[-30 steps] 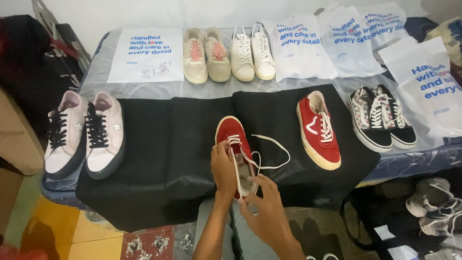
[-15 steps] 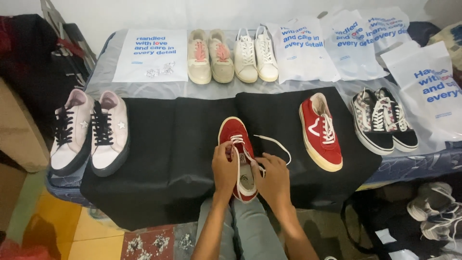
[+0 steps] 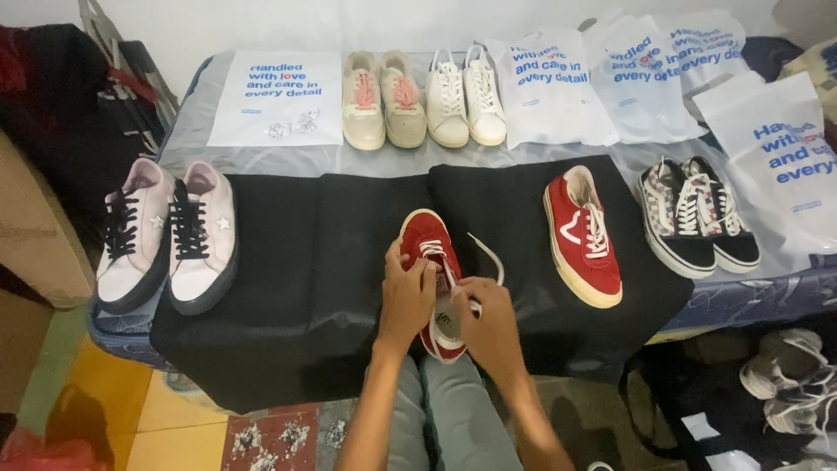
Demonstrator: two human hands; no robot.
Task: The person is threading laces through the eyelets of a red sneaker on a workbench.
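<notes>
A red sneaker (image 3: 426,237) with white laces lies toe-away on a black cloth (image 3: 296,288), right in front of me. My left hand (image 3: 406,301) grips its left side near the tongue. My right hand (image 3: 490,326) pinches the white lace (image 3: 486,251) over the shoe's opening, and a loop of that lace trails to the right. The heel end of the shoe is partly hidden under both hands. Its red partner (image 3: 582,235) lies apart to the right on the same cloth.
A pink pair with black laces (image 3: 167,232) sits at the left, a checkered pair (image 3: 696,215) at the right. Beige (image 3: 384,98) and white (image 3: 465,95) pairs stand at the back among white printed bags (image 3: 277,98). More shoes (image 3: 789,384) lie on the floor at right.
My right hand has moved up from below the table's edge onto the shoe and taken the lace. The lace loop has shrunk. The view has shifted slightly.
</notes>
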